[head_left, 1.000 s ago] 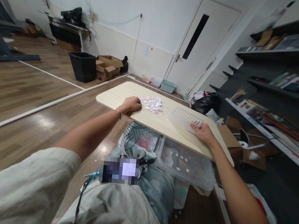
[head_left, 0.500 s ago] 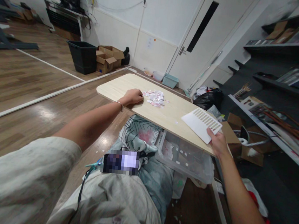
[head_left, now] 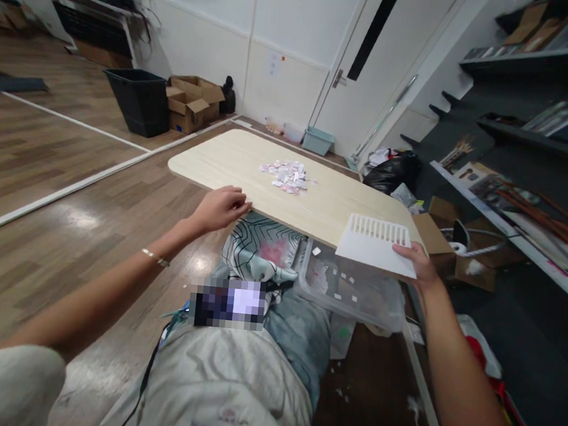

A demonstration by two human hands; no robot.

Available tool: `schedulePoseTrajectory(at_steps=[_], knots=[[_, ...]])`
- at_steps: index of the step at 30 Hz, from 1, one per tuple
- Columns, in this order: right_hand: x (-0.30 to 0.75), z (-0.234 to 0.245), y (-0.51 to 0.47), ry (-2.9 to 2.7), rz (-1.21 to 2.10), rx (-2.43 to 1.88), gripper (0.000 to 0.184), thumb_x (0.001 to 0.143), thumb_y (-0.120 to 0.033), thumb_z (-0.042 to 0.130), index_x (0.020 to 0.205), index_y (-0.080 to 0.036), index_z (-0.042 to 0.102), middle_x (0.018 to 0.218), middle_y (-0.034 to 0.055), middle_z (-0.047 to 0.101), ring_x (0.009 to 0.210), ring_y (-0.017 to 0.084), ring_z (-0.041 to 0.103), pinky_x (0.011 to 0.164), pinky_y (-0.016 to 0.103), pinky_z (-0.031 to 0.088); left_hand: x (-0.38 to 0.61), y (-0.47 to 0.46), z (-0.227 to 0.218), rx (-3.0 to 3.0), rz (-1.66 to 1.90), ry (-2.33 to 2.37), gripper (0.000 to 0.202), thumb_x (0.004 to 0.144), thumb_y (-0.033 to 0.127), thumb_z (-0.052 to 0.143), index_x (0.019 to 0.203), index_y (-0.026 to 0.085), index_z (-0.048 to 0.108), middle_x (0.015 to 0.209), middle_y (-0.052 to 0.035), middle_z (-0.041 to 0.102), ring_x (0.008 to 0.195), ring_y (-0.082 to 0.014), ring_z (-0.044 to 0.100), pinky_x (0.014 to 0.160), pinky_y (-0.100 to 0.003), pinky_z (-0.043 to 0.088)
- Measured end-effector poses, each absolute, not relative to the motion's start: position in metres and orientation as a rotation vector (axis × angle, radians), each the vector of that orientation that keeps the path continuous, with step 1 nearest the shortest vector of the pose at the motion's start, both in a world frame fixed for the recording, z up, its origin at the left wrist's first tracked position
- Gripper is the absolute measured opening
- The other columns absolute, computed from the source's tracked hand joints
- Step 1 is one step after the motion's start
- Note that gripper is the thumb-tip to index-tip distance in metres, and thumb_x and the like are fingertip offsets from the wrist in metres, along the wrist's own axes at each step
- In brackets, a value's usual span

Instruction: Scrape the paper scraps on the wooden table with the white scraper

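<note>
My right hand (head_left: 418, 263) grips the right edge of a white card with a row of slots cut through it (head_left: 373, 248). The card tilts over the near edge of the pale wooden table (head_left: 229, 157), above a clear plastic bin (head_left: 356, 300) that holds small white paper pieces. At the table's near left edge is my left hand (head_left: 221, 208), with its fingers curled closed; whatever they may hold is hidden. A heap of white and pinkish paper scraps (head_left: 287, 175) lies on the tabletop beyond it. One small white piece (head_left: 316, 251) shows by the bin's rim.
In my lap sits a phone with a blurred screen (head_left: 228, 303), near a patterned cloth (head_left: 255, 247). A black waste bin (head_left: 138, 102) and cardboard boxes (head_left: 192, 100) stand back left. Dark shelves (head_left: 530, 156) and a black bag (head_left: 393, 170) are on the right.
My left hand has drawn back from beside the paper heap to the table's near edge. My right hand has tilted the slotted card and brought it over the near edge. The view has shifted slightly.
</note>
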State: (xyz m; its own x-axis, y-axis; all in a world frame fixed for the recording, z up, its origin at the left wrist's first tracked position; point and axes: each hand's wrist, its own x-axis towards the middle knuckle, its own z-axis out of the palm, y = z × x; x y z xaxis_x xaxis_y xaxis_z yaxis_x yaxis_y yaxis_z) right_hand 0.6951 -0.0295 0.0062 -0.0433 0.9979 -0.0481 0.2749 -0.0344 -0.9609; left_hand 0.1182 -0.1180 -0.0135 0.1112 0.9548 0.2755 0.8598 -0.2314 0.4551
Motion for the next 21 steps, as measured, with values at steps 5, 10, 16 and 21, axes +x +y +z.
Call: schedulePoseTrajectory(at_steps=[5,10,16,21], knots=[[0.691,0.007,-0.028,-1.326,1.029,-1.365,0.050,0.059,-0.055,0.101,0.093,-0.026,0.078,0.084,0.0098,0.087,0.088,0.042,0.090,0.079,0.053,0.076,0.091,-0.223,-0.069,1.796,0.659,1.624,0.069,0.102,0.090,0.053,0.079,0.026,0.067,0.081,-0.0058,0.070,0.080,-0.0257,0.061,0.077,-0.037,0.048],[0.684,0.004,-0.026,-1.330,0.988,-1.322,0.050,0.058,-0.054,0.103,0.092,-0.028,0.077,0.083,0.0069,0.087,0.081,0.037,0.088,0.076,0.048,0.075,0.082,-0.269,-0.105,1.480,0.583,1.607,0.086,0.083,0.102,0.067,0.117,0.026,0.089,0.119,-0.0118,0.088,0.104,-0.0356,0.075,0.093,-0.043,0.059],[0.680,0.003,-0.027,-1.337,0.946,-1.303,0.052,0.055,-0.054,0.105,0.089,-0.026,0.077,0.078,0.0050,0.085,0.065,0.030,0.081,0.064,0.042,0.068,0.097,-0.272,-0.121,1.457,0.488,1.540,0.081,0.069,0.093,0.085,0.117,0.028,0.092,0.119,-0.0120,0.088,0.117,-0.0405,0.078,0.101,-0.046,0.063],[0.678,0.004,-0.029,-1.339,0.956,-1.325,0.051,0.057,-0.053,0.104,0.091,-0.026,0.079,0.082,0.0060,0.087,0.075,0.033,0.085,0.074,0.045,0.071,0.108,-0.268,-0.128,1.475,0.458,1.517,0.070,0.070,0.079,0.089,0.115,0.027,0.085,0.116,-0.0109,0.087,0.116,-0.0389,0.077,0.105,-0.046,0.063]])
